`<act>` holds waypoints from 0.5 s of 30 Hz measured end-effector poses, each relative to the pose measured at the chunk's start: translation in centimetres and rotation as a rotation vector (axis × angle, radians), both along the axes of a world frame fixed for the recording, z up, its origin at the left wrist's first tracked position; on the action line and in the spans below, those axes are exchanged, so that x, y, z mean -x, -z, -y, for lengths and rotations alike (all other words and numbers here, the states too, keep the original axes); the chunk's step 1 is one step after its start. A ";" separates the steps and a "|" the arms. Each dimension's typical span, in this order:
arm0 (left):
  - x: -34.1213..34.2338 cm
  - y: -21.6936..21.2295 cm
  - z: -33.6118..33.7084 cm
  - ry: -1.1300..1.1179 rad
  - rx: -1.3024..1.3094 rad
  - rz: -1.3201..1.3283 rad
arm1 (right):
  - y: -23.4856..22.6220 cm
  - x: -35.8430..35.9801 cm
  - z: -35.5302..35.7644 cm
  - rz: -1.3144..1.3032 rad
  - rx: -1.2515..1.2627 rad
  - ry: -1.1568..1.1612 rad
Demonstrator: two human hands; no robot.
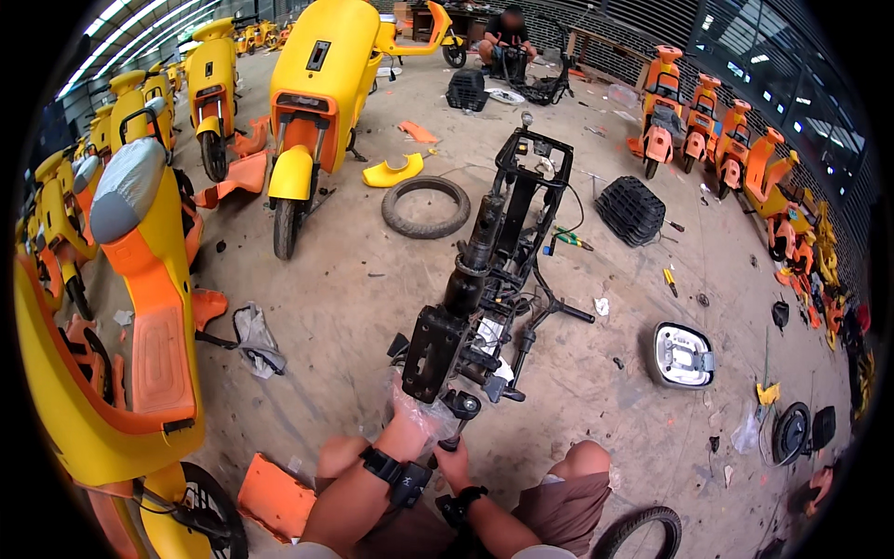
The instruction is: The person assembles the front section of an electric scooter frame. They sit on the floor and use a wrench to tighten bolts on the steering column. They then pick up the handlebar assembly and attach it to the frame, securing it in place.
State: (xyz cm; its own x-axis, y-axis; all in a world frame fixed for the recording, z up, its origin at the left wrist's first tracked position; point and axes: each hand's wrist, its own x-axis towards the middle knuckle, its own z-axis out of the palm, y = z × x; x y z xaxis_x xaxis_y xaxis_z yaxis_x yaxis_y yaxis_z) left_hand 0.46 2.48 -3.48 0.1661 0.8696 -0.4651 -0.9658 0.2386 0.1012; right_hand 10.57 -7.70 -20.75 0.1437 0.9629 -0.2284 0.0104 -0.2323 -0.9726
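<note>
Gripping black scooter frame (484, 279) | left hand (416, 410) bagged (plastic-covered) | right hand (453, 458) grip partly hidden, unclear

We are counting one stripped black scooter frame (494, 270), two loose tyres (426, 207) (637, 531), one headlamp unit (683, 355) and two black baskets (630, 210) (467, 89) on the floor.

Scooter frame (494, 270) centre, tyre (426, 207) behind-left, headlight (683, 355) right, scooter (121, 307) left.
</note>
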 end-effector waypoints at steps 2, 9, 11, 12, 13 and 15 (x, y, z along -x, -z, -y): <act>-0.1 -0.1 0.5 0.000 0.003 0.003 | -0.4 -0.9 0.1 -0.086 0.010 -0.058; 0.4 -0.5 0.7 -0.013 0.001 -0.001 | -0.5 -3.2 -0.8 -0.175 0.048 -0.500; 0.1 -0.6 0.6 -0.013 -0.007 0.004 | 0.6 -3.6 -0.8 -0.186 0.055 -0.512; 0.1 -1.0 0.6 -0.018 -0.007 0.005 | 0.8 -3.5 -0.8 -0.195 0.059 -0.525; 0.1 -1.4 0.7 -0.014 -0.011 0.005 | 0.9 -3.5 -0.7 -0.170 0.074 -0.522; 0.0 -2.2 0.8 -0.005 -0.019 0.006 | 1.2 -3.6 -0.5 -0.118 0.102 -0.515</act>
